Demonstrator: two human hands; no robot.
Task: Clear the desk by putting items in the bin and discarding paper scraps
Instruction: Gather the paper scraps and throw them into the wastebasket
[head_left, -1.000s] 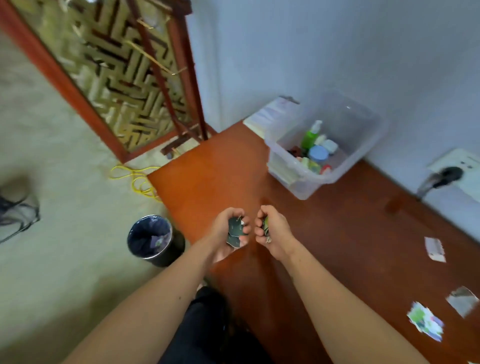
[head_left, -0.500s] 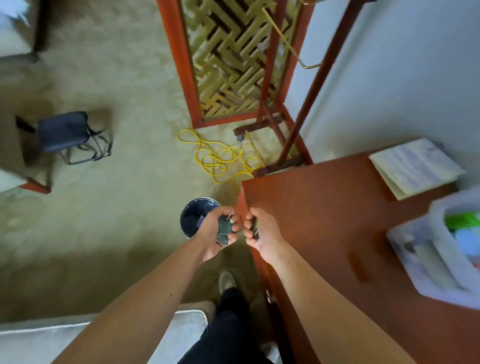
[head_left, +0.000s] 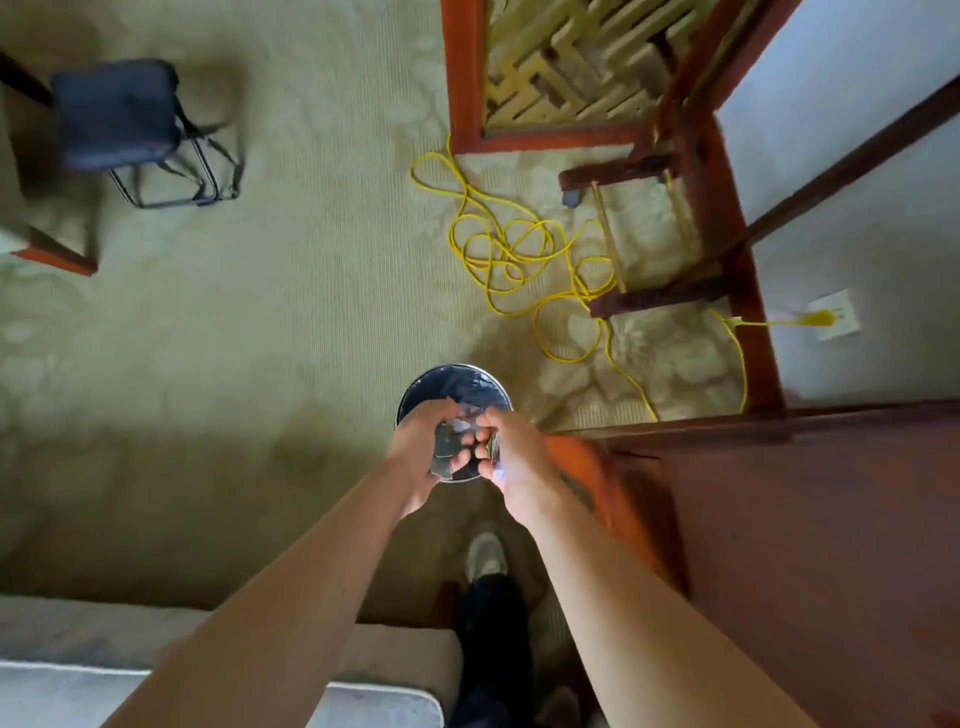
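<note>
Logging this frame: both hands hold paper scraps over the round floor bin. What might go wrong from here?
1. The waste bin mouth is small and both hands crowd it; paper scraps let go by the left hand and right hand may flutter onto the carpet.
2. The yellow cable lies in loose loops just beyond the bin, a likely trip hazard if the person steps forward.

A yellow cable (head_left: 519, 260) lies on pale green floral carpet (head_left: 260, 338), beside a reddish-brown desk (head_left: 805, 519) and dark-lined bin (head_left: 457, 387).
</note>
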